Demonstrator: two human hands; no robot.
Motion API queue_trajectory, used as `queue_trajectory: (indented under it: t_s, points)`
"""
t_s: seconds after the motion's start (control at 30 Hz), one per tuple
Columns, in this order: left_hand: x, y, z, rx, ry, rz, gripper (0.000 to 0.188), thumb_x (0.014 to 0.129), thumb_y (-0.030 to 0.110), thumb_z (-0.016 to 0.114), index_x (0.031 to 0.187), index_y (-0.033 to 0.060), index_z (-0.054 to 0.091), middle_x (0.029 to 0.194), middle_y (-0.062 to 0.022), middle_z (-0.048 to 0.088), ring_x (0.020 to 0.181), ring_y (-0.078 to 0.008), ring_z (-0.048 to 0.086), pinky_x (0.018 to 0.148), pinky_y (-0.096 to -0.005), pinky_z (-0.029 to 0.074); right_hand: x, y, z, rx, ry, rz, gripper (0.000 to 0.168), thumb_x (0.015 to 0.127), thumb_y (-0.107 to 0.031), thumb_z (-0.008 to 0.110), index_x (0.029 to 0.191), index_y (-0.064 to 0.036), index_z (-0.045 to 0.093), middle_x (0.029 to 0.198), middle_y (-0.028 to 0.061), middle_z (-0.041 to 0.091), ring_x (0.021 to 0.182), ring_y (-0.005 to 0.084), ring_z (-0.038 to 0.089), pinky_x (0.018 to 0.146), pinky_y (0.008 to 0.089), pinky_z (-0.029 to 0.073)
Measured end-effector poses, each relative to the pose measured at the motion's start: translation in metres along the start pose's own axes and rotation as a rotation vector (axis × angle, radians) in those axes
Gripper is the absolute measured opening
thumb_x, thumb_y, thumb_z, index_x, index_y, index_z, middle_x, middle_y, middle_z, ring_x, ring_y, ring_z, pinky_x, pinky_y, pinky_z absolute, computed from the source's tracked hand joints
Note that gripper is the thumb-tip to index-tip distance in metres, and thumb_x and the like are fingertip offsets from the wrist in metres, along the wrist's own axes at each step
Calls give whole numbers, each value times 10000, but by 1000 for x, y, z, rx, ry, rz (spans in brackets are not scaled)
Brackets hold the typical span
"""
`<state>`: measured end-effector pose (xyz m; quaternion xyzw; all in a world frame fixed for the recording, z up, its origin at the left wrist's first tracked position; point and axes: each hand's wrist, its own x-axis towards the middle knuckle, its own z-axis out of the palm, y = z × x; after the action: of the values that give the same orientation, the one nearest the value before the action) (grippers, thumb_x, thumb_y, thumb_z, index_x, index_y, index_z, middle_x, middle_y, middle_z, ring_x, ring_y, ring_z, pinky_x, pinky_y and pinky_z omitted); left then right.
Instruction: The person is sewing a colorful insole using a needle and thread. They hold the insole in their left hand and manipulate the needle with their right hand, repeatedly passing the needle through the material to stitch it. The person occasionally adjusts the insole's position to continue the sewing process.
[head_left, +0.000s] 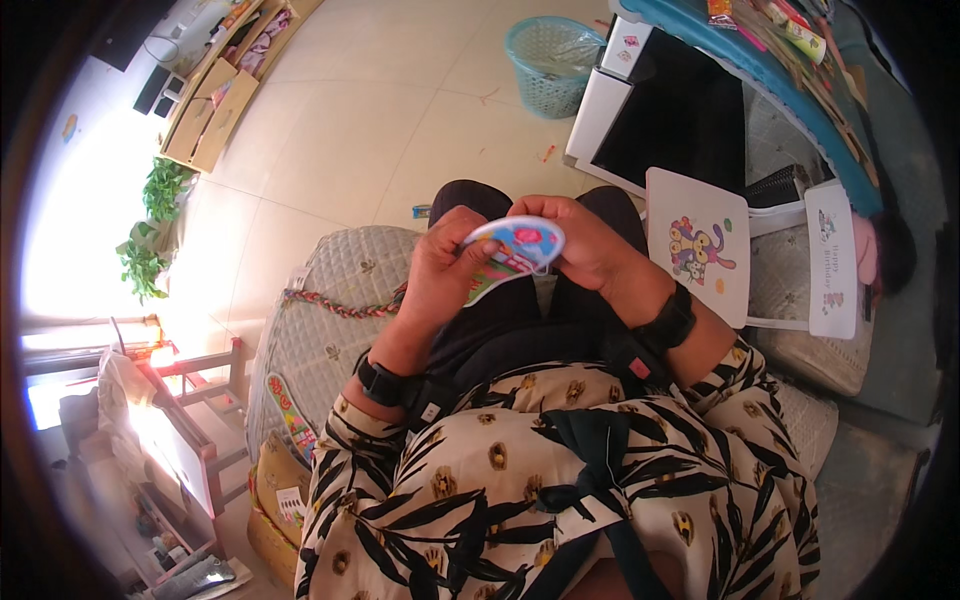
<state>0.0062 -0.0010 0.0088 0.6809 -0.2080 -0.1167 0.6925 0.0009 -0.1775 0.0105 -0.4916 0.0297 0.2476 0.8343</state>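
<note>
My left hand (442, 262) pinches a colourful insole-shaped fabric piece (517, 244) over my lap, thumb on its upper face. The fingers of my right hand (577, 232) grip its far right edge. The piece bears a blue, pink and green pattern with a white rim, and its lower end is partly hidden behind my left hand. A short loop of pale thread (546, 270) hangs at its right edge. To the left, a similar patterned insole (291, 412) lies on the quilted cover (352, 259). A braided multicoloured yarn bundle (341, 303) lies there too, running behind my left wrist.
Beyond my knees, a blue plastic basket with a bag liner (551, 75) stands on the tiled floor. A child's chair with cartoon prints (697, 247) is at right, near a cluttered blue-covered table (806, 90). A yellow bag (274, 517) sits by my left side.
</note>
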Motion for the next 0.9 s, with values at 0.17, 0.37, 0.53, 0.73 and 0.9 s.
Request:
queue_trajectory:
  t_s: [0.17,0.37,0.53,0.73,0.9]
  points:
    - [-1,-6,2,-127,30,3,70,826,61,548,811,-5,563,760,-19,525,690,-85,499,614,-210,431,3,-10,-19,591,48,-161,74,849,-138,503,841,-75,540,752,12,544,526,23,417,464,164,352]
    - [5,-18,-38,-520,397,-213,180,880,155,471,907,6,568,782,-76,622,643,-129,603,584,-245,499,-34,-57,-80,636,22,-301,93,877,-136,473,808,-76,489,593,-43,368,470,37,386,425,166,335]
    - [-11,-49,-113,-414,711,-117,148,867,126,470,880,4,553,781,-75,614,653,-149,598,604,-269,497,-84,-63,-237,406,539,-544,127,827,-46,518,724,-67,447,610,-5,370,559,95,374,481,227,328]
    - [-30,-49,-159,-330,900,-133,162,876,129,464,941,-8,521,816,-77,601,686,-154,592,619,-260,488,-166,-41,-409,-704,1050,-714,69,806,-77,494,758,-27,488,658,88,472,603,204,477,528,305,396]
    - [-9,-41,-110,-582,590,-177,189,899,175,450,988,21,514,858,-47,585,713,-134,569,661,-258,471,-134,-11,-327,-1345,1131,-589,124,767,-110,539,876,-50,549,768,82,542,699,184,526,574,280,410]
